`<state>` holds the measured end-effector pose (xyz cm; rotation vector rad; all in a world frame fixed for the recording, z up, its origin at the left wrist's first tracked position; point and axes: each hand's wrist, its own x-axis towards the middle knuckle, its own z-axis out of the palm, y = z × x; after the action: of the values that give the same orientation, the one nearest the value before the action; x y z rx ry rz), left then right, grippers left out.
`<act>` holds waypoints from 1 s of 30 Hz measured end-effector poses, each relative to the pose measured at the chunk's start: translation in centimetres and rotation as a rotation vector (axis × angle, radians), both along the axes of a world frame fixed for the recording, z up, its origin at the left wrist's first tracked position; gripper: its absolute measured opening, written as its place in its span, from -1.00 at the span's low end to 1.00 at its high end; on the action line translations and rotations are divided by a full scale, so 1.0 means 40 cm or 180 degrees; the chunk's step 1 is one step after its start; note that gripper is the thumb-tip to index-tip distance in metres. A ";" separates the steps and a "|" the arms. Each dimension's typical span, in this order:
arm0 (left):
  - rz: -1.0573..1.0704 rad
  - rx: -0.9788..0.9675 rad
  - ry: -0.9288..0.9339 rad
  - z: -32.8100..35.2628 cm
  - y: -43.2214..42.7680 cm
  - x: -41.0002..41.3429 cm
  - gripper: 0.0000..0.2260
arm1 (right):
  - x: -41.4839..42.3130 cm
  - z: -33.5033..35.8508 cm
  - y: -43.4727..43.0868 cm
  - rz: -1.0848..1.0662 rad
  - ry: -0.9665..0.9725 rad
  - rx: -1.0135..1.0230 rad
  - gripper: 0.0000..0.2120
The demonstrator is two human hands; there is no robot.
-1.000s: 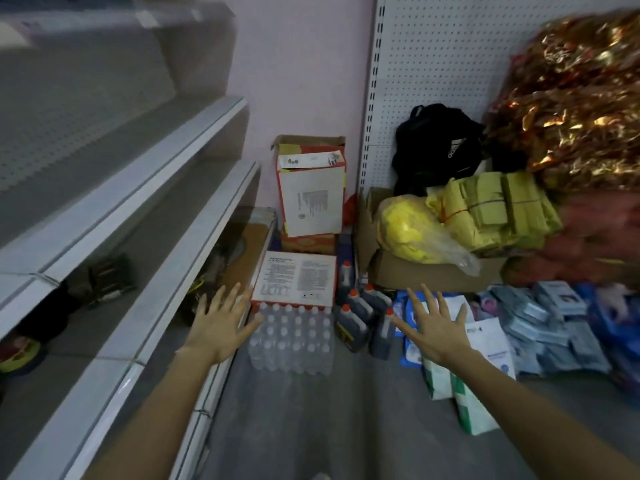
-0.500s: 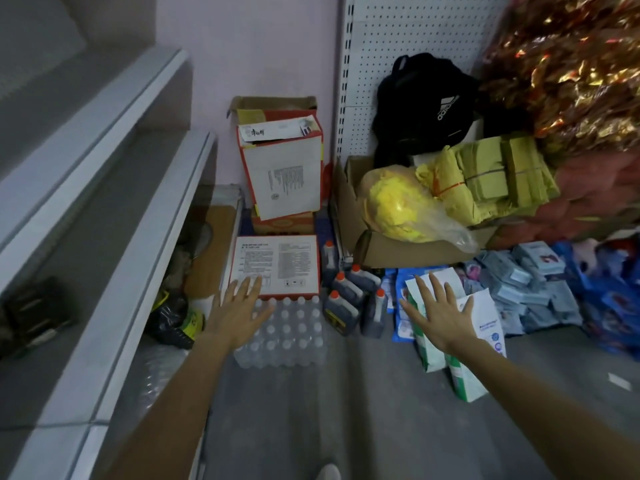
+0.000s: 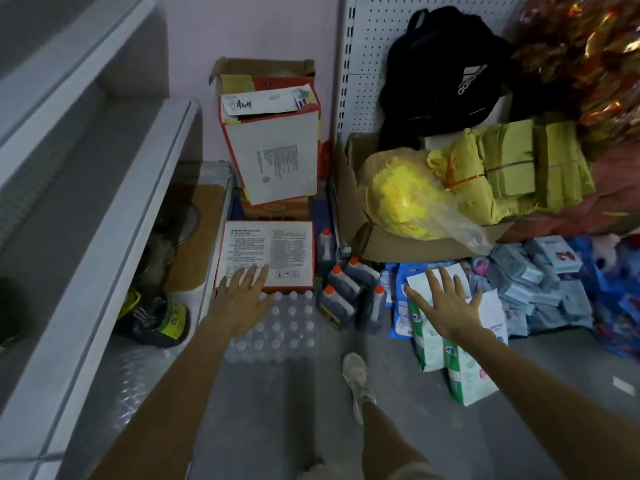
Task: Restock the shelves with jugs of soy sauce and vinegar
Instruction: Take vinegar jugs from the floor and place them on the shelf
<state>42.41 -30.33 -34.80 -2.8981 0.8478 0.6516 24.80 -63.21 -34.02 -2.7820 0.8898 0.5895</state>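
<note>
Several dark jugs with orange caps (image 3: 341, 301) stand on the grey floor between a pack of water bottles (image 3: 282, 329) and white-green bags (image 3: 436, 341). My left hand (image 3: 242, 297) is spread flat with straight fingers over the water pack and the near edge of a red-rimmed carton (image 3: 268, 252), left of the jugs. My right hand (image 3: 445, 301) is spread with straight fingers over the bags, right of the jugs. Neither hand holds anything. The white shelves (image 3: 114, 216) run along the left.
Cartons (image 3: 277, 161) are stacked against the pink wall behind the jugs. A cardboard box with yellow bags (image 3: 408, 199), a black backpack (image 3: 446, 71) and blue packets (image 3: 540, 285) crowd the right. My shoe (image 3: 356, 379) is on the floor below the jugs.
The view has dropped and closed in on the floor stock. Both hands stay spread and have moved forward and down toward the jugs. My foot has stepped into view.
</note>
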 end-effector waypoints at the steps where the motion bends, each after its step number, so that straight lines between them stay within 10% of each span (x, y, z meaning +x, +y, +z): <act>1: 0.0040 0.0010 0.0001 -0.007 -0.017 0.020 -0.41 | 0.023 -0.008 -0.024 0.0055 0.0059 -0.0007 -0.31; 30: 0.0553 -0.0158 0.0349 -0.356 -0.281 0.308 -0.20 | 0.486 -0.410 -0.242 0.1208 0.0696 0.0270 -0.24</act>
<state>54.72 -41.58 -49.03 -3.0294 0.6350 0.8217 44.22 -72.91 -50.43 -2.8614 0.3523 0.9780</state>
